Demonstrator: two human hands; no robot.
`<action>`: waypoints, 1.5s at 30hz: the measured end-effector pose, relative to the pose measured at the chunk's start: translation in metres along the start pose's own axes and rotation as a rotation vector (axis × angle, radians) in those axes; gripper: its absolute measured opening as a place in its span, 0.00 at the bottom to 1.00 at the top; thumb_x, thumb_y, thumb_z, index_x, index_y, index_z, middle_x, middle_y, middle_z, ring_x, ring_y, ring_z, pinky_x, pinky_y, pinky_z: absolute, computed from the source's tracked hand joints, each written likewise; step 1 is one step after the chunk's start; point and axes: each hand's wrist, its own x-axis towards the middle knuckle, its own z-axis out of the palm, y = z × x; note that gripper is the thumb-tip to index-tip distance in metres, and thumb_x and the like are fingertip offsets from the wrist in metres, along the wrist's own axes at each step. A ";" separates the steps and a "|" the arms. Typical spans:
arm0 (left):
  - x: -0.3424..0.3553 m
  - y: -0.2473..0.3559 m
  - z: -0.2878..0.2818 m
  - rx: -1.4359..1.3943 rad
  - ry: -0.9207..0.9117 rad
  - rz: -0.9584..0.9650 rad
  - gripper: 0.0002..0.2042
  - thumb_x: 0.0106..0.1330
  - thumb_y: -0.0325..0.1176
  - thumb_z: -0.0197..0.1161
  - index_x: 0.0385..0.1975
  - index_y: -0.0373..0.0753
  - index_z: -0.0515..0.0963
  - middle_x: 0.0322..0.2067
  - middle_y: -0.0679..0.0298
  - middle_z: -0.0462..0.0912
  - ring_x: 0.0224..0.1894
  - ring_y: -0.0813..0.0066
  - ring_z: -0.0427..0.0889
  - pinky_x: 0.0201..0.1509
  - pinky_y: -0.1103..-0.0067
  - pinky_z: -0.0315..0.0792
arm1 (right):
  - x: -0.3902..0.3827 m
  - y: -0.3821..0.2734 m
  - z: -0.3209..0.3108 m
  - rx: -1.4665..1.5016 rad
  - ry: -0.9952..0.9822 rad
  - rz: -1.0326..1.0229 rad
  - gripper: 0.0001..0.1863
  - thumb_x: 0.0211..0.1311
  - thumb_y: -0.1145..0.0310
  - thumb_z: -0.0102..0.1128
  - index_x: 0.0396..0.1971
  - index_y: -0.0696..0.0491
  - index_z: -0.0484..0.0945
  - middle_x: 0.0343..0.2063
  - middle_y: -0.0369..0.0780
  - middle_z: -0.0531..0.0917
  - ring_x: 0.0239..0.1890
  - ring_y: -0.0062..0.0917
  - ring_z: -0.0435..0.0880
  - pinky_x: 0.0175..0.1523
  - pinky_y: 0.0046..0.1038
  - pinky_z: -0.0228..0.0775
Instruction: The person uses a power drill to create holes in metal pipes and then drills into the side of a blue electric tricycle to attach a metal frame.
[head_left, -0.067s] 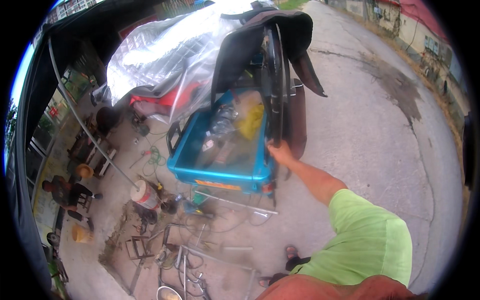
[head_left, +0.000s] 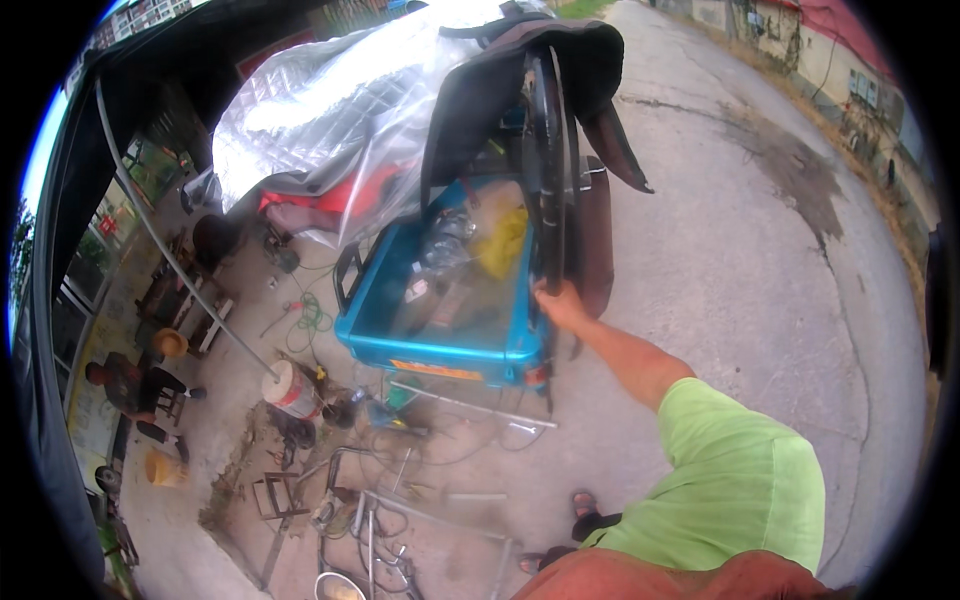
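Observation:
My right hand [head_left: 564, 305] is closed at the lower end of a black rail [head_left: 546, 170], beside the right rim of a blue cargo bed [head_left: 430, 355]. The exact grip is partly hidden. My right arm is stretched forward, in a light green sleeve. Inside the bed lie a yellow cloth or bag [head_left: 503, 243], a clear plastic bundle [head_left: 447, 238] and a few small pieces. A dark cover [head_left: 590, 50] drapes over the top of the rail. My left hand is out of view.
A silver quilted sheet [head_left: 310, 110] covers something ahead on the left. Metal bars [head_left: 470, 403], cables and tools litter the ground at lower left. A pole stands in a white and red bucket [head_left: 292, 390]. A person [head_left: 135, 390] sits far left. A paved road [head_left: 720, 250] runs along the right.

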 end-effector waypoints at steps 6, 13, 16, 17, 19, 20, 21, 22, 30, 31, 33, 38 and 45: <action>-0.064 -0.064 -0.016 -0.049 0.054 -0.069 0.20 0.75 0.39 0.51 0.63 0.39 0.67 0.48 0.51 0.82 0.49 0.55 0.84 0.48 0.62 0.79 | -0.002 0.012 0.002 -0.064 0.029 0.043 0.08 0.62 0.67 0.63 0.36 0.55 0.84 0.22 0.35 0.82 0.25 0.20 0.81 0.34 0.27 0.73; -0.147 -0.184 -0.051 -0.254 0.126 0.153 0.21 0.69 0.43 0.62 0.57 0.38 0.74 0.40 0.60 0.85 0.40 0.66 0.86 0.43 0.67 0.78 | 0.020 0.039 0.004 0.066 -0.130 -0.077 0.10 0.67 0.74 0.57 0.43 0.62 0.83 0.20 0.34 0.77 0.25 0.18 0.75 0.37 0.22 0.70; -0.141 -0.167 -0.047 -0.287 0.162 0.085 0.21 0.69 0.43 0.62 0.57 0.40 0.74 0.40 0.61 0.85 0.39 0.68 0.86 0.41 0.70 0.78 | 0.047 0.043 -0.007 0.173 -0.115 -0.030 0.12 0.69 0.77 0.53 0.46 0.67 0.79 0.21 0.35 0.75 0.25 0.19 0.73 0.42 0.26 0.77; -0.146 -0.173 -0.044 -0.268 0.177 0.030 0.21 0.69 0.43 0.62 0.57 0.40 0.74 0.40 0.62 0.85 0.40 0.68 0.86 0.42 0.70 0.78 | 0.047 0.047 -0.011 0.156 -0.158 -0.076 0.12 0.69 0.77 0.53 0.46 0.66 0.79 0.21 0.34 0.74 0.25 0.19 0.73 0.43 0.27 0.78; -0.164 -0.190 -0.035 -0.307 0.197 -0.057 0.21 0.69 0.43 0.63 0.57 0.40 0.74 0.40 0.62 0.85 0.40 0.69 0.85 0.42 0.69 0.78 | 0.049 0.051 -0.017 0.127 -0.176 -0.043 0.11 0.69 0.77 0.53 0.45 0.66 0.80 0.21 0.34 0.74 0.25 0.19 0.73 0.45 0.28 0.79; -0.176 -0.205 -0.030 -0.327 0.213 -0.089 0.21 0.69 0.44 0.63 0.57 0.41 0.74 0.40 0.62 0.85 0.40 0.69 0.85 0.42 0.69 0.78 | 0.048 0.054 -0.020 0.143 -0.156 -0.073 0.11 0.69 0.77 0.53 0.45 0.66 0.80 0.22 0.34 0.74 0.25 0.19 0.73 0.45 0.28 0.79; -0.182 -0.216 -0.026 -0.314 0.224 -0.129 0.20 0.69 0.43 0.62 0.56 0.40 0.75 0.40 0.62 0.84 0.40 0.69 0.85 0.42 0.69 0.78 | 0.048 0.054 -0.020 0.155 -0.167 -0.076 0.11 0.69 0.77 0.53 0.45 0.66 0.79 0.22 0.34 0.74 0.25 0.18 0.73 0.45 0.28 0.80; -0.185 -0.227 -0.023 -0.322 0.232 -0.137 0.20 0.69 0.43 0.62 0.56 0.40 0.75 0.40 0.62 0.85 0.40 0.69 0.85 0.42 0.69 0.78 | 0.047 0.055 -0.020 0.173 -0.203 -0.087 0.10 0.69 0.77 0.53 0.45 0.65 0.79 0.22 0.34 0.74 0.25 0.18 0.73 0.45 0.29 0.80; -0.188 -0.244 -0.032 -0.362 0.235 -0.124 0.20 0.69 0.43 0.62 0.56 0.40 0.75 0.40 0.62 0.85 0.39 0.69 0.85 0.41 0.69 0.78 | 0.047 0.053 -0.018 0.123 -0.152 -0.070 0.10 0.69 0.76 0.53 0.45 0.65 0.79 0.22 0.34 0.72 0.25 0.19 0.73 0.45 0.30 0.80; -0.186 -0.241 -0.037 -0.367 0.233 -0.108 0.20 0.69 0.43 0.62 0.56 0.40 0.75 0.40 0.62 0.85 0.39 0.69 0.85 0.41 0.69 0.78 | 0.048 0.053 -0.019 0.143 -0.147 -0.063 0.10 0.70 0.76 0.53 0.45 0.65 0.79 0.22 0.34 0.72 0.25 0.19 0.73 0.45 0.30 0.80; -0.183 -0.236 -0.048 -0.366 0.223 -0.097 0.20 0.69 0.43 0.62 0.57 0.40 0.74 0.40 0.62 0.85 0.39 0.69 0.85 0.42 0.69 0.78 | 0.049 0.054 -0.020 0.164 -0.138 -0.019 0.10 0.70 0.75 0.53 0.45 0.64 0.79 0.22 0.33 0.71 0.25 0.19 0.73 0.45 0.29 0.80; -0.173 -0.235 -0.076 -0.392 0.186 -0.045 0.21 0.69 0.43 0.63 0.57 0.40 0.74 0.41 0.62 0.85 0.40 0.69 0.86 0.42 0.69 0.78 | 0.052 0.055 -0.023 0.167 -0.119 -0.009 0.10 0.70 0.74 0.54 0.44 0.63 0.80 0.22 0.33 0.71 0.26 0.20 0.74 0.45 0.30 0.80; -0.170 -0.228 -0.095 -0.357 0.217 -0.094 0.21 0.70 0.43 0.62 0.58 0.40 0.74 0.41 0.61 0.84 0.40 0.68 0.86 0.41 0.69 0.78 | 0.056 0.060 -0.025 0.171 -0.085 0.023 0.10 0.70 0.74 0.53 0.44 0.63 0.81 0.23 0.34 0.73 0.27 0.20 0.75 0.46 0.30 0.81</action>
